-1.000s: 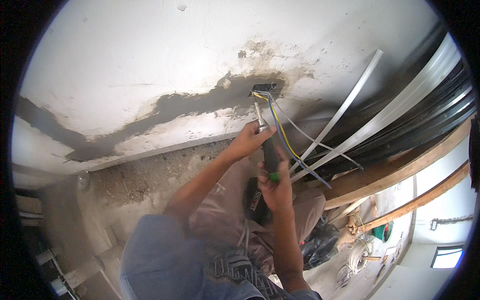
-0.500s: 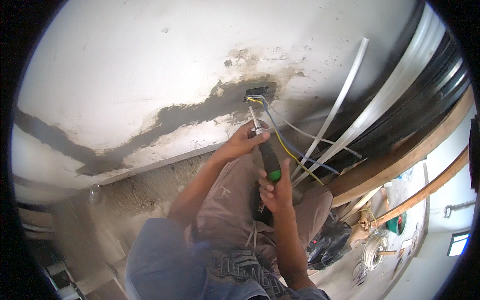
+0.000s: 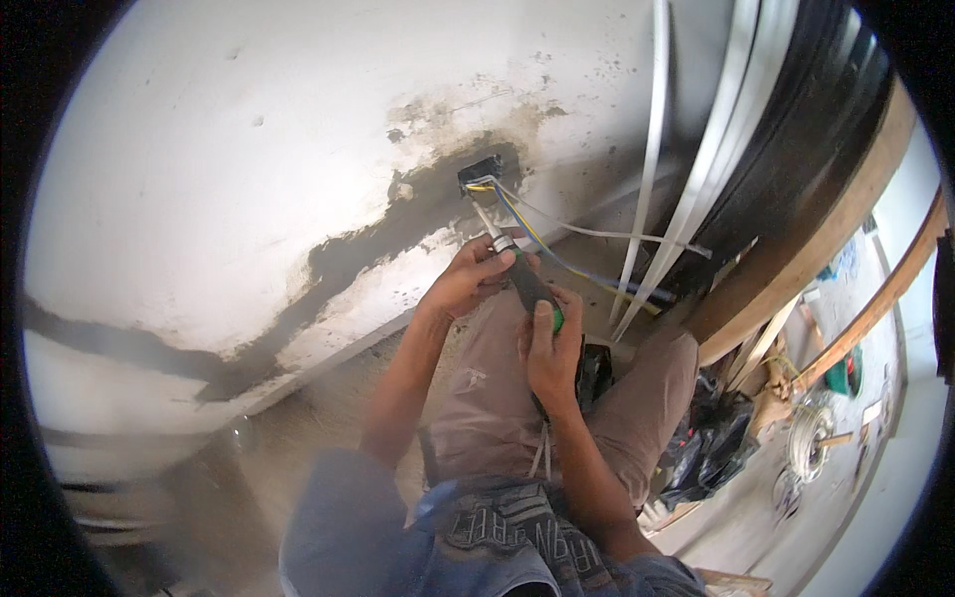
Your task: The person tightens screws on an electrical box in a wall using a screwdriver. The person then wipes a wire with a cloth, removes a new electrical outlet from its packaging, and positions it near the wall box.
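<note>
A screwdriver (image 3: 529, 286) with a black handle, a green end and a pale shaft slants up toward the wall. My left hand (image 3: 468, 282) pinches it near the light collar at the front of the handle. Lower down, my right hand (image 3: 553, 348) wraps the rear of the handle, partly covering the green end. The shaft's tip points just below a black wall box (image 3: 481, 173); whether it touches anything I cannot tell. Out of the box hang a yellow wire (image 3: 512, 211), a blue wire (image 3: 557, 261) and a grey-white wire (image 3: 597, 234), trailing to the right.
Grey mortar (image 3: 348, 249) marks a band across the white wall (image 3: 199, 149). White tubes (image 3: 711, 149) and black sheeting lean at the right beside a curved-looking wooden beam (image 3: 796, 269). Behind me lie a black plastic bag (image 3: 711, 448) and a cable coil (image 3: 808, 443).
My right hand has closed round the rear of the screwdriver's handle; its thumb and fingers were looser before. The view has shifted, so the wall box sits further left in the picture.
</note>
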### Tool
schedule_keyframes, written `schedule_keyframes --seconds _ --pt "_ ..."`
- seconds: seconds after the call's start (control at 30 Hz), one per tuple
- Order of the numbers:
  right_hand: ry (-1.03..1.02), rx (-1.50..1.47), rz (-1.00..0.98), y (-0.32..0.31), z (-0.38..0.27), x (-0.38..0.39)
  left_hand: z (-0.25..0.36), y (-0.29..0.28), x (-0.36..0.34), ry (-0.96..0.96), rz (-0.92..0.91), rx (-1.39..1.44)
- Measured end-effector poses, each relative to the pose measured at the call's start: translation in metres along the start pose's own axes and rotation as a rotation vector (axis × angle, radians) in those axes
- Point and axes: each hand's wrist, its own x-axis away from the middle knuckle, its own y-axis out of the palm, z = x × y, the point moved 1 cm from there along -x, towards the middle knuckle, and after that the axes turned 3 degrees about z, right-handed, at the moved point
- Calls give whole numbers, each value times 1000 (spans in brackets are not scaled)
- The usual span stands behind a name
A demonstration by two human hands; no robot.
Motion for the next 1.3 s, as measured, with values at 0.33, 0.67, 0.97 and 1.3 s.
schedule_keyframes --seconds 0.33,0.67,0.97,1.3 --pt "-297 182 50 2 8 3 5 -3 -4 -46 76 -241" --pt "-644 333 108 4 2 -2 -6 -21 -10 -98 39 -289" --pt "-685 488 71 -1 10 -5 15 -7 -1 -206 -93 -103" --pt "-514 358 15 1 18 -5 7 -17 -2 -106 -185 9"
